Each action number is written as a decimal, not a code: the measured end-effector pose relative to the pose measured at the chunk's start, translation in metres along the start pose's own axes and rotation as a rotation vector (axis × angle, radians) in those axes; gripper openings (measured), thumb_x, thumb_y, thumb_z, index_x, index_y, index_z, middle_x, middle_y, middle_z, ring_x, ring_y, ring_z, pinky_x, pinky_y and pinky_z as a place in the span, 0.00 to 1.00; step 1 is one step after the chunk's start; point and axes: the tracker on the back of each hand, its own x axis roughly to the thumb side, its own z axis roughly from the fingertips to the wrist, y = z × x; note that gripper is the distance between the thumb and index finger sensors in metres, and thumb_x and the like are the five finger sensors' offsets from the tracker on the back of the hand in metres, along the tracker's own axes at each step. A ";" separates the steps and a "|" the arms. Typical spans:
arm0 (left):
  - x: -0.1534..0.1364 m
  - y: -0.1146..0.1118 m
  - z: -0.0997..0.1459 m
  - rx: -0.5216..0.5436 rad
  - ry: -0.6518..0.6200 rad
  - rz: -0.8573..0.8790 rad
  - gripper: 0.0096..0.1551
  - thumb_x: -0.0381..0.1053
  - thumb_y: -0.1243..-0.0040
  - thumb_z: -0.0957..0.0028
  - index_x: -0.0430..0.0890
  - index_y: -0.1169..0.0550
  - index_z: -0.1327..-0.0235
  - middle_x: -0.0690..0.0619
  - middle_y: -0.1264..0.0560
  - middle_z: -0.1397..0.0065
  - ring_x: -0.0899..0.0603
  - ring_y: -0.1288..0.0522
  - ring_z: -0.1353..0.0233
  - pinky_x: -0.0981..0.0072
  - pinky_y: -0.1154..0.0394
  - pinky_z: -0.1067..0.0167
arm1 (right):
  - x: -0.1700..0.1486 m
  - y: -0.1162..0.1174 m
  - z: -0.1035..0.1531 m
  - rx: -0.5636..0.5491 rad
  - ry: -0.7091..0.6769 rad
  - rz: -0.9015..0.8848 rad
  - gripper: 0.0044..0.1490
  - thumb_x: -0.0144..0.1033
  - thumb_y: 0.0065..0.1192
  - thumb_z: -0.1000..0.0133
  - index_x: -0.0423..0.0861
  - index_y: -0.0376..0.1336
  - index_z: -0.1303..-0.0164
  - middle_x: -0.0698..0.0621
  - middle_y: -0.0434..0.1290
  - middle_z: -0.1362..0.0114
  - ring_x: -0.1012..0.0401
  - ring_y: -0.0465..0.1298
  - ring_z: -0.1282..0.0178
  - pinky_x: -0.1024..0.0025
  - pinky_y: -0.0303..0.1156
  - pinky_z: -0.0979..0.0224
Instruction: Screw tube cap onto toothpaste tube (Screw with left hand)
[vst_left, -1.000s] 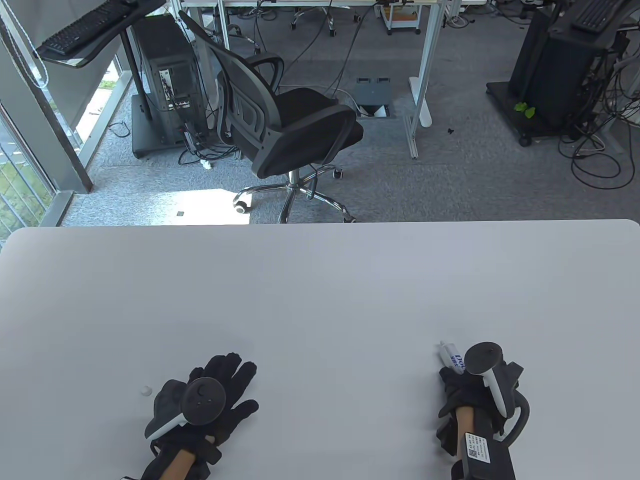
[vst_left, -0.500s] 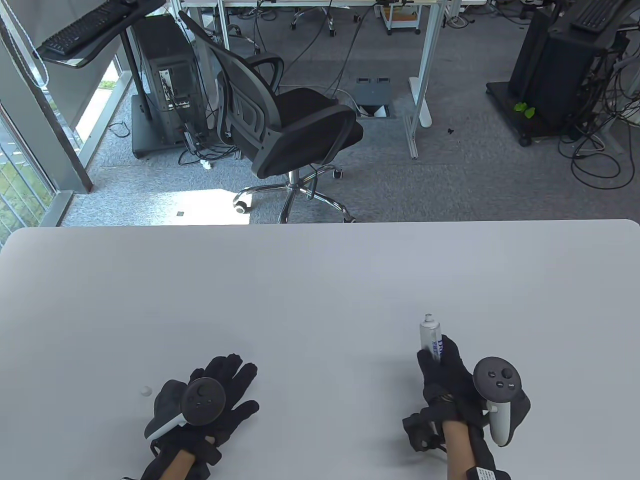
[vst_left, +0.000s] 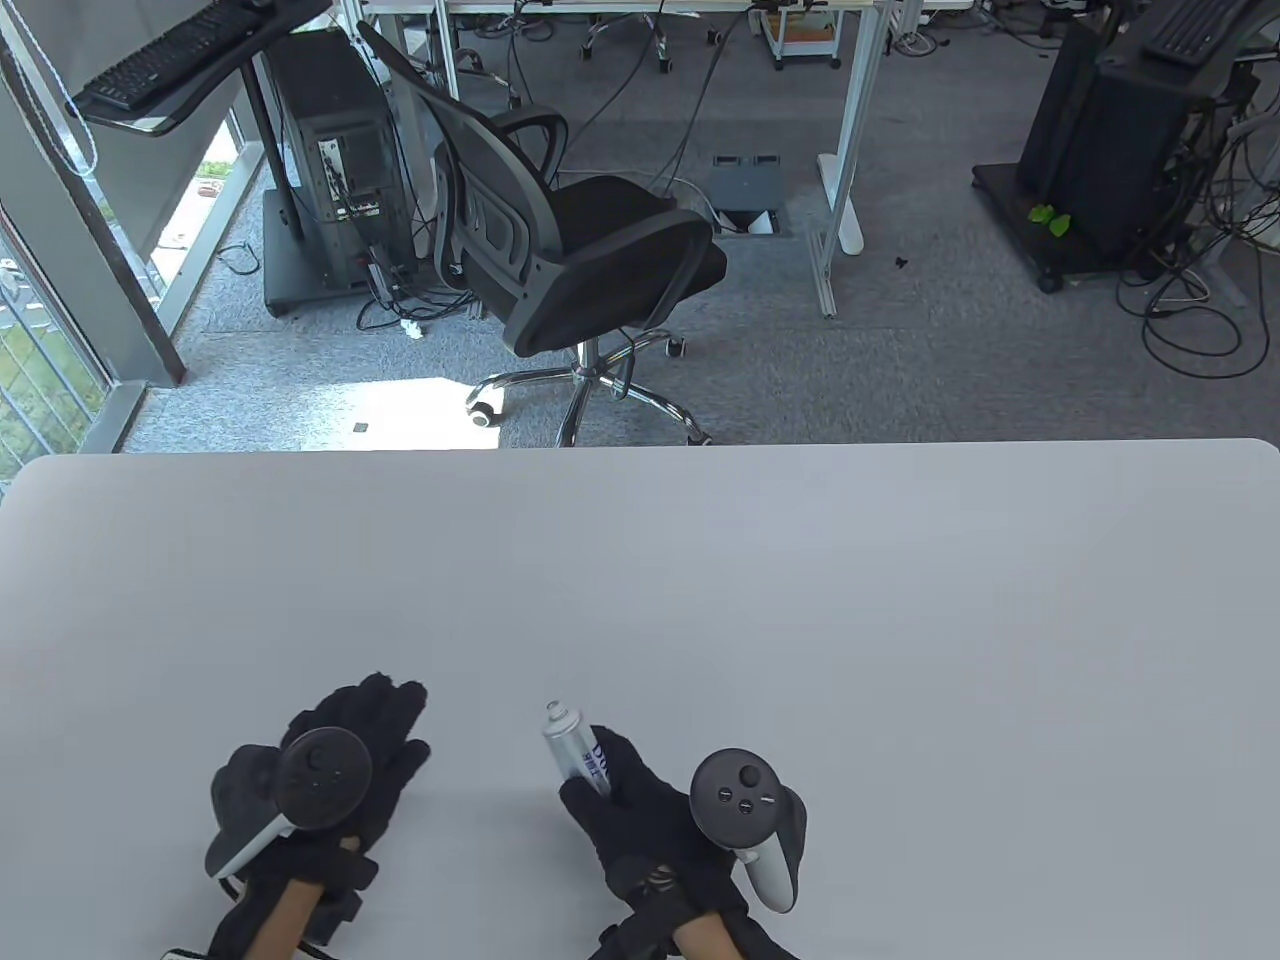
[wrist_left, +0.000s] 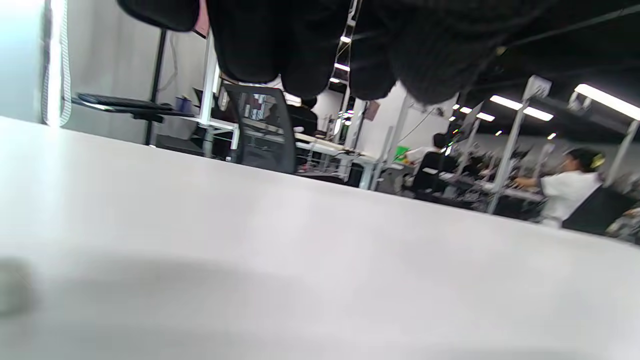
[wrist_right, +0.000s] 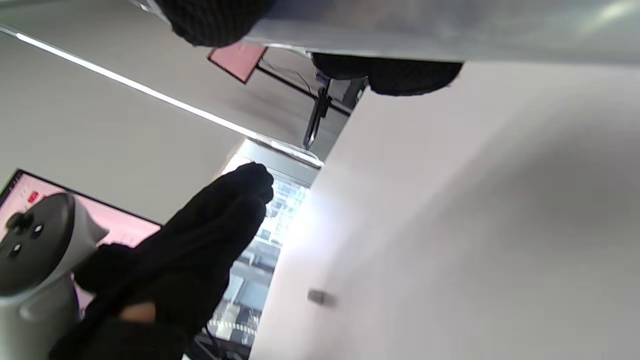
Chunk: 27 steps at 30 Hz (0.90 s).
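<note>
The right hand (vst_left: 650, 820), in a black knit glove with a rounded grey tracker on its back, grips a slim cylindrical toothpaste tube (vst_left: 578, 751); its grip is wrapped around the lower body. The tube is glossy white with blue lettering, tilted up and to the left, its bare threaded nozzle uncovered at the top. The left hand (vst_left: 330, 765), in a matching glove, rests palm down on the smooth matte white counter (vst_left: 700, 580), fingers spread flat, gripping nothing that shows. In the right wrist view a small blurred piece (wrist_right: 320, 297) lies on the counter; whether it is the cap I cannot tell.
</note>
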 end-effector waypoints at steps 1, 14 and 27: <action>-0.013 -0.002 -0.002 -0.055 0.036 -0.074 0.34 0.53 0.39 0.39 0.57 0.33 0.18 0.45 0.35 0.16 0.36 0.35 0.19 0.33 0.42 0.27 | -0.003 0.002 0.001 0.007 0.015 0.002 0.37 0.40 0.57 0.37 0.43 0.49 0.20 0.30 0.60 0.27 0.32 0.67 0.34 0.28 0.59 0.33; -0.061 -0.053 -0.011 -0.282 0.089 -0.278 0.34 0.53 0.32 0.43 0.57 0.29 0.22 0.49 0.25 0.26 0.41 0.23 0.30 0.37 0.35 0.29 | 0.000 0.002 0.005 0.047 -0.013 0.099 0.37 0.40 0.57 0.37 0.42 0.49 0.20 0.29 0.61 0.27 0.32 0.68 0.34 0.28 0.59 0.33; 0.047 -0.003 0.010 0.041 -0.257 0.558 0.26 0.55 0.40 0.42 0.52 0.22 0.30 0.50 0.18 0.36 0.44 0.18 0.40 0.39 0.30 0.33 | 0.001 0.000 0.004 0.139 -0.021 0.144 0.37 0.40 0.59 0.37 0.43 0.51 0.21 0.30 0.62 0.27 0.32 0.68 0.35 0.28 0.60 0.33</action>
